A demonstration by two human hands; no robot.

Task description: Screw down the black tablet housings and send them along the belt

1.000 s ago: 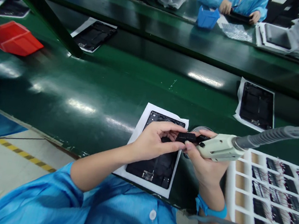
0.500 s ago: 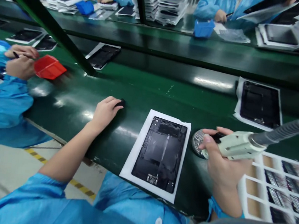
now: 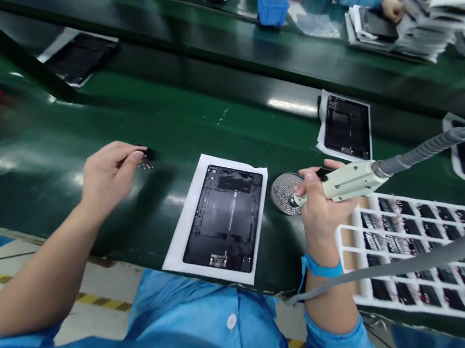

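Observation:
In the head view, a tablet back housing (image 3: 225, 217) with its dark inside facing up lies on a white foam sheet (image 3: 179, 240) in front of me. To its left, my left hand (image 3: 110, 175) is closed in a pinch on a small black part (image 3: 147, 153), partly hidden by the fingers. Several tiny shiny bits (image 3: 145, 166) show just below it. My right hand (image 3: 323, 205) is wrapped round a pale green electric screwdriver (image 3: 354, 181). Its tip end is over a round perforated metal plate (image 3: 286, 193) to the right of the tablet.
A white divided tray (image 3: 409, 253) of small black parts stands at right, crossed by a grey cable (image 3: 418, 257). A ribbed hose (image 3: 426, 153) runs from the screwdriver. Behind are other tablet housings (image 3: 349, 125), a green post (image 3: 27, 66), and a blue bin (image 3: 272, 9) near a co-worker's hands.
The view has turned, so the surroundings shift left and more of the tray shows. My left hand still pinches the black part; my right hand still holds the screwdriver by the round plate.

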